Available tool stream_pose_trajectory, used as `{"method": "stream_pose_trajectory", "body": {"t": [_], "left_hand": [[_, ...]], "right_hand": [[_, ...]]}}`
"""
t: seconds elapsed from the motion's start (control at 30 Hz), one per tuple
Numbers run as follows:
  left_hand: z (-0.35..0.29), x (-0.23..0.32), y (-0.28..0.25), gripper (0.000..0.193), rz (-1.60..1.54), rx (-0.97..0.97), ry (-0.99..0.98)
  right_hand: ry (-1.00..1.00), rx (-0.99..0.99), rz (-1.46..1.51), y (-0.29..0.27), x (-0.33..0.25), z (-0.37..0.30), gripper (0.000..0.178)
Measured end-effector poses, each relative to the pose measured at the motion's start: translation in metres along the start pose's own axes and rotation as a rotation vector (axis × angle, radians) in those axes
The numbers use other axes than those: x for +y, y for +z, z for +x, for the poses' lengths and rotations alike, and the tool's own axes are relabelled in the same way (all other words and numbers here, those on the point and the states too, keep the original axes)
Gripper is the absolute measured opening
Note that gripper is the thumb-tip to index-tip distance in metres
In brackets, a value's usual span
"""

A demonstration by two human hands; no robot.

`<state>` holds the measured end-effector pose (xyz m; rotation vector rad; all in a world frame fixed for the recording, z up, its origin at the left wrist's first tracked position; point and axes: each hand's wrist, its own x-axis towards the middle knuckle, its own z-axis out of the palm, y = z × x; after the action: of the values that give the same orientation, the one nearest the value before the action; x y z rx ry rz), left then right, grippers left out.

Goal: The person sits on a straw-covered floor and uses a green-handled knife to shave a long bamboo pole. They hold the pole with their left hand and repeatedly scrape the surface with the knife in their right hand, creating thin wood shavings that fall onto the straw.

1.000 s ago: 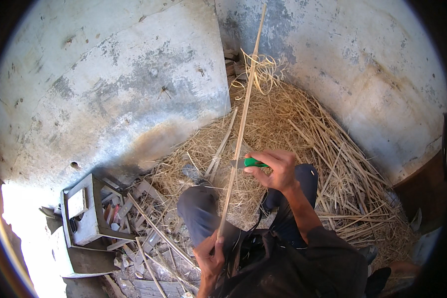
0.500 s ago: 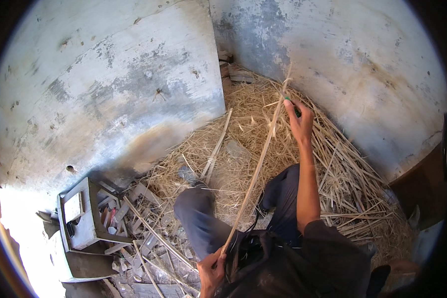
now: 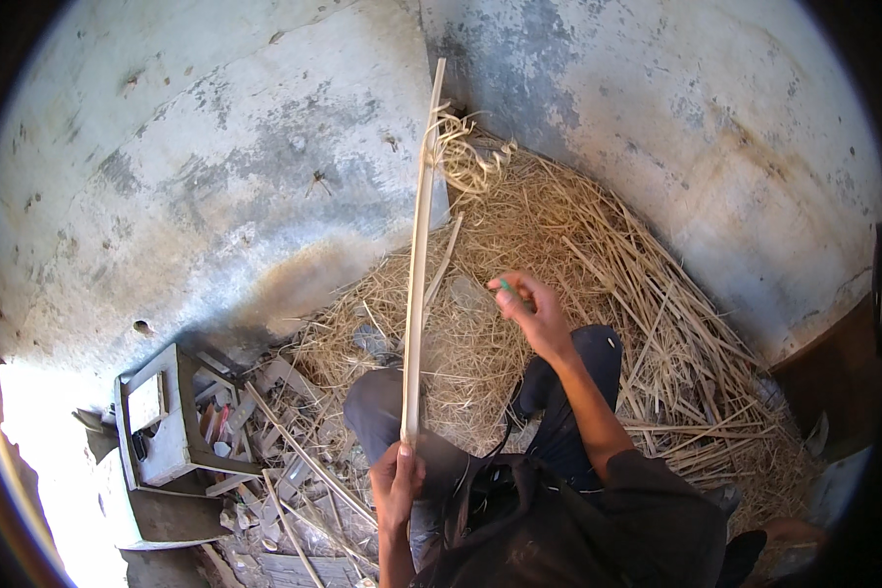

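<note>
My left hand [image 3: 397, 480] is closed around the lower end of a long, pale bamboo strip [image 3: 417, 265], which stands nearly upright in the view. Curled shavings [image 3: 475, 162] hang along the strip's right side near its far end. My right hand [image 3: 539, 318] is to the right of the strip and apart from it, its fingers bent around a small green-handled tool [image 3: 505, 285]. Most of that tool is hidden by the fingers, so its blade or tip cannot be made out. Both hands are above my bent knees.
A deep heap of thin shavings [image 3: 519, 235] covers the floor ahead, with many split strips [image 3: 696, 392] lying along the right wall [image 3: 735, 147]. A worn wooden box-like stand [image 3: 181, 436] is at left, beside scattered scraps [image 3: 294, 490] and a loose strip [image 3: 309, 451].
The strip has swung left to near upright, bringing curled shavings into view near its far end. My right hand has come away from it, drawing nearer with the green-handled tool.
</note>
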<state>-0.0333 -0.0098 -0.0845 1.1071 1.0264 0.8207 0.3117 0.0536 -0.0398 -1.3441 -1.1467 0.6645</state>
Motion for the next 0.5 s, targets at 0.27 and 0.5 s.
{"method": "stream_pose_trajectory", "body": {"t": [0.27, 0.5], "left_hand": [[0.014, 0.005, 0.023, 0.045, -0.006, -0.152, 0.085], [0.026, 0.017, 0.023, 0.05, 0.076, -0.37, 0.019]], "right_hand": [[-0.063, -0.051, 0.175, 0.042, -0.015, -0.008, 0.034], [-0.05, 0.016, 0.265, 0.041, -0.011, -0.011, 0.035]]}}
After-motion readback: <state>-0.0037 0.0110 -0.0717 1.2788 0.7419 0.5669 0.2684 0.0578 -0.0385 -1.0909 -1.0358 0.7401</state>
